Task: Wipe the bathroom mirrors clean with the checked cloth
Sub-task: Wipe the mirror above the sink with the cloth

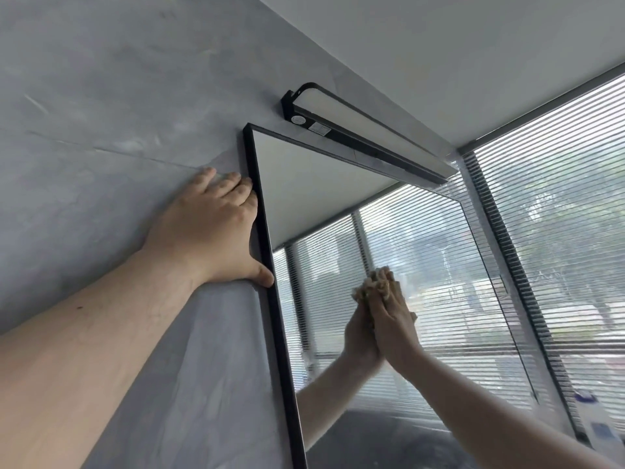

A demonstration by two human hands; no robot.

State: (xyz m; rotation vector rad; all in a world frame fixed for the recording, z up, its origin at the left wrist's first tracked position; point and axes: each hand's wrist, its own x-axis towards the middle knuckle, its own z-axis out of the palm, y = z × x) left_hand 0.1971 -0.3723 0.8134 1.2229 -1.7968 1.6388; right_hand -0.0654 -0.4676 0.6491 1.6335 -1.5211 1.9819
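Your right hand (394,319) presses the checked cloth (370,287) flat against the mirror (338,198) glass; your left hand (216,228) lies spread on the wall, thumb at the black frame (267,265) (bracing it). Push harder and the mirror could shift, or the bunched cloth could smear.

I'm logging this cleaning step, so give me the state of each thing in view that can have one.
mirror: mounted on the grey wall, being wiped in its middle.
checked cloth: bunched, pressed against the glass.
right hand: presses the cloth onto the mirror.
left hand: flat on the wall, fingers straight, at the mirror's black frame.
mirror lamp: appears unlit.
window blinds: lowered, slats part open.
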